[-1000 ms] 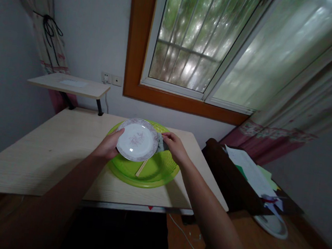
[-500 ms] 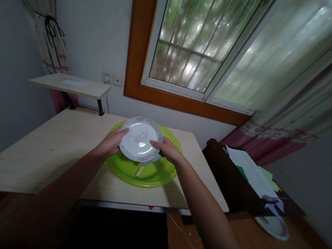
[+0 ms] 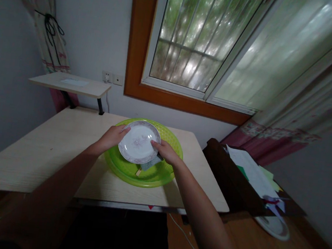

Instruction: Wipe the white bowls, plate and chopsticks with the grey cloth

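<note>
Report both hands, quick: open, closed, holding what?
Left hand: closed on the plate's left rim.
Right hand: closed on its right rim, cloth showing below.

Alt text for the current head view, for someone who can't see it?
The person's left hand and right hand hold a white patterned plate over a lime-green basket on a pale table. A grey cloth shows at the plate's lower edge, near the right hand; a barred window is behind.

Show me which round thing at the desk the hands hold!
The white floral plate: the left hand and right hand grip its edges, whereas the green plastic basket sits beneath it, on the desk.
</note>
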Available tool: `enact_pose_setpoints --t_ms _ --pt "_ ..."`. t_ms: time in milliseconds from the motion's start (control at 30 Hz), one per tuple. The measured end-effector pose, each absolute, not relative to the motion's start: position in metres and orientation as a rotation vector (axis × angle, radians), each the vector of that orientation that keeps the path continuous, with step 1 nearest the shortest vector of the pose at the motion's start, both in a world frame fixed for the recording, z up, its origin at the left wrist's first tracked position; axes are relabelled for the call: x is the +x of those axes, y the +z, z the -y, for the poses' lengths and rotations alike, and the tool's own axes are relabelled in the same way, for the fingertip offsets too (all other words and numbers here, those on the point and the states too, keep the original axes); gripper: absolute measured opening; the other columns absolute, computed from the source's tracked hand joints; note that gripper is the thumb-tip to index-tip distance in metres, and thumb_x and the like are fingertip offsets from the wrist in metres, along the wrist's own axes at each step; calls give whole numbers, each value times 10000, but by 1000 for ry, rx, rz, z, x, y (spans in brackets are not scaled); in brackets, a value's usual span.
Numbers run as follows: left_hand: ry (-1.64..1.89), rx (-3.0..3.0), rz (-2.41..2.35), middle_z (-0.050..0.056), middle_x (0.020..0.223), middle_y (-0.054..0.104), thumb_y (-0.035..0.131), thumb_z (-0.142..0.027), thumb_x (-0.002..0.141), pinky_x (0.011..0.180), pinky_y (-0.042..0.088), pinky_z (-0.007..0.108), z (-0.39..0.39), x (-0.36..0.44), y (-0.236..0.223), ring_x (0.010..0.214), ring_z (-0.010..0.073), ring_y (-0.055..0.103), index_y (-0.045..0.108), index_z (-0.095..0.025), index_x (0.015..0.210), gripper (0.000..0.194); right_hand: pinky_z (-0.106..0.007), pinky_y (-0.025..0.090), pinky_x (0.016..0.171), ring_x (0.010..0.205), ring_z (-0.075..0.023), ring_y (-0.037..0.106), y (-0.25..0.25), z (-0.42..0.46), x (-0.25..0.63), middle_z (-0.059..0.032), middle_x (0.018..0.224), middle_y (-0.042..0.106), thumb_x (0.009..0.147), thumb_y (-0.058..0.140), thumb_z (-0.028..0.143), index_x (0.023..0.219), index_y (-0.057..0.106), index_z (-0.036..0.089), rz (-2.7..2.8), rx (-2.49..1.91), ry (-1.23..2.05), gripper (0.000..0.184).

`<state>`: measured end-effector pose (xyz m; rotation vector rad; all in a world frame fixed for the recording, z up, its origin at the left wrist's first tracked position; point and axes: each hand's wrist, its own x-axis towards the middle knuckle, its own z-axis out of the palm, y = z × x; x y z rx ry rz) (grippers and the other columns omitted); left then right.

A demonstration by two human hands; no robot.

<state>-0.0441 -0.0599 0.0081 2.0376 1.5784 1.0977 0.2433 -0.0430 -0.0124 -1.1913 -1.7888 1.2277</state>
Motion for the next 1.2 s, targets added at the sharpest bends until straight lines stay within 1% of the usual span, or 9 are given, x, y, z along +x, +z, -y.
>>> enact_pose_setpoints --t_ms 167,267,333,433,600,767,933,1033,1200 --pt "1127 2061 -1661 77 827 767 495 -475 975 731 506 323 62 -43 8 765 247 701 757 -195 890 393 -284 532 659 783 -208 670 -10 45 243 -101 927 766 860 628 609 914 758 169 1800 -1222 1139 462" --pt "1188 1960 -1666 57 764 742 583 -477 931 686 505 307 64 -43 7 703 222 678 746 -196 823 342 -303 539 711 820 -221 684 -9 43 245 -100 953 772 872 607 555 946 751 167 1790 -1280 1048 420" --pt "1265 1755 -1572 57 793 751 611 -459 913 668 532 305 64 -43 7 700 216 692 743 -187 884 304 -314 545 738 850 -233 694 -9 40 247 -98 972 776 874 597 534 986 746 167 1761 -1326 986 412" --pt "1323 1454 -1405 58 778 743 562 -378 939 650 575 314 61 -45 6 679 207 712 704 -166 979 258 -330 552 777 890 -247 703 -10 35 251 -97 1006 779 868 588 518 1035 743 169 1702 -1403 893 417" --pt "1335 1417 -1370 64 868 754 530 -261 941 648 589 296 58 -45 4 674 172 723 660 -164 1059 201 -361 558 847 948 -266 705 -10 30 255 -85 1028 781 870 554 513 1061 751 175 1604 -1419 828 436" --pt "1179 1559 -1439 46 765 743 540 -314 940 587 558 279 61 -43 4 575 168 684 696 -179 1096 259 -378 546 883 967 -271 695 -8 32 255 -87 1034 774 863 549 521 1066 752 178 1585 -1408 796 447" --pt "1270 1552 -1403 133 1194 747 540 -266 882 602 567 279 60 -44 7 675 163 725 696 -155 1150 330 -384 528 905 947 -269 687 -3 36 253 -93 1004 763 863 568 521 1002 746 184 1625 -1441 746 406" --pt "1226 1577 -1314 125 1097 776 564 -370 903 621 582 292 58 -46 6 739 192 733 719 -161 1157 363 -380 524 922 967 -270 681 -2 37 252 -86 1014 765 874 571 517 993 740 200 1636 -1437 747 378" --pt "1113 1704 -1280 127 1005 789 638 -471 876 579 578 310 57 -46 3 690 206 705 740 -163 1144 421 -378 527 926 977 -269 686 -2 38 252 -80 1024 767 881 577 526 1004 729 207 1633 -1426 765 374"
